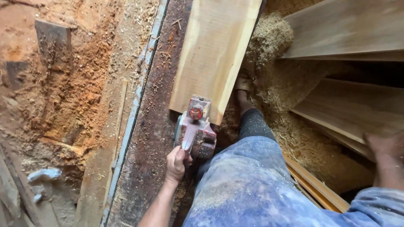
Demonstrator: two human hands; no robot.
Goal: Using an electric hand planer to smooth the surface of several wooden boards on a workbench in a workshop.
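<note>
Your left hand [176,163] is gripping the planer [196,128] w/ fingers closed, its nose sitting on the pale board [214,50] just ahead. Your right hand [385,147] is resting on a stacked plank [353,111]; grip can't be told. Sawdust [282,80] is piling btwn them.

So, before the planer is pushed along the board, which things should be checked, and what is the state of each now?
1. Left hand grips the electric planer handle: ok.
2. Planer sits at the near end of the pale board: ok.
3. Board lies flat on the dark bench: ok.
4. Right hand is away from the planer, resting on a stacked plank: ok.
5. Power cord position: cannot tell.
6. Foot stands in shavings close beside the board: not ok.
</note>
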